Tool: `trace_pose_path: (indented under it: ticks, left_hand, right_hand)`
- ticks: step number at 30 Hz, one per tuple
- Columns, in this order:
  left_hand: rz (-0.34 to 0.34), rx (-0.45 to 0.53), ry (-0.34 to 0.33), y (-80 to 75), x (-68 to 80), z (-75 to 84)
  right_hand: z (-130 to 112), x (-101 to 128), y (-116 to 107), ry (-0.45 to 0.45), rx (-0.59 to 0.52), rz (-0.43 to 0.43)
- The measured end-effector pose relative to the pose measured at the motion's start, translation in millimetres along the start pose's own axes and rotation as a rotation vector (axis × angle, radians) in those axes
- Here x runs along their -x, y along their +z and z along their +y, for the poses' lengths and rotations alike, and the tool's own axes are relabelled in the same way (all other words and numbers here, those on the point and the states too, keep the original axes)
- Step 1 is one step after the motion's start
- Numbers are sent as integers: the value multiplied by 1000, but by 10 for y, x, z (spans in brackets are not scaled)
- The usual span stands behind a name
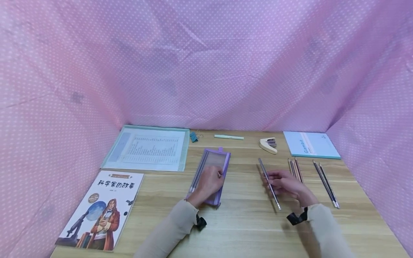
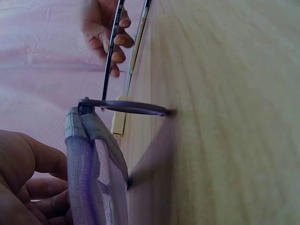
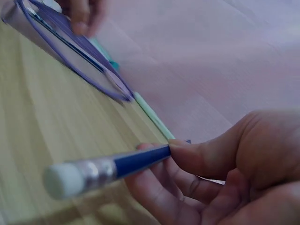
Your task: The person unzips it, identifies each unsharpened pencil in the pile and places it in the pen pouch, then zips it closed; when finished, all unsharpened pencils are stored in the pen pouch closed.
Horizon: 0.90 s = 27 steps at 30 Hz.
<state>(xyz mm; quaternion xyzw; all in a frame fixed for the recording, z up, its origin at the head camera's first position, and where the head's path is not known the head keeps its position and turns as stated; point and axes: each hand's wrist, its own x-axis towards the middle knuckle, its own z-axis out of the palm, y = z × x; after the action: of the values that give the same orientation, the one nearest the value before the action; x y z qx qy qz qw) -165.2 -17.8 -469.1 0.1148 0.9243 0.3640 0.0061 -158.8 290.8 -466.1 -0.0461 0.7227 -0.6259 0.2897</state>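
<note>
A purple mesh pencil case [image 1: 222, 159] lies mid-table with pencils inside along its left side. My left hand [image 1: 213, 178] lies on its near half, fingers curled on the case [image 2: 93, 159]. To the right, my right hand [image 1: 274, 179] pinches a dark blue pencil [image 1: 270, 186] between thumb and fingers, just above the wood. The right wrist view shows that pencil [image 3: 122, 164] close up, with a metal ferrule and white eraser. In the left wrist view my right hand [image 2: 110, 40] and the pencil [image 2: 111, 51] show beyond the case's zip pull.
Loose pencils [image 1: 295, 169] and a dark pair [image 1: 326, 182] lie right of my right hand. At the back are a folder [image 1: 148, 148], binder clip [image 1: 193, 136], green pen [image 1: 229, 137], small stapler [image 1: 268, 145] and notebook [image 1: 311, 144]. A book [image 1: 103, 209] lies front left.
</note>
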Motion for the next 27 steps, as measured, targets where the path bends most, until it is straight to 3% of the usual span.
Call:
trace_pose_path:
  ticks: [7, 12, 17, 27]
  left_hand:
    - [0, -9, -11, 5, -12, 5]
    - [10, -2, 0, 6, -10, 2]
    - [13, 7, 8, -2, -6, 0]
    - [16, -44, -1, -6, -16, -8]
  right_hand:
    - [-54, -322, 413, 30, -22, -101]
    - [-110, -558, 670, 37, 2, -105]
    - [-164, -773, 837, 39, -30, -33]
    - [-228, -976, 1195, 24, -160, 220]
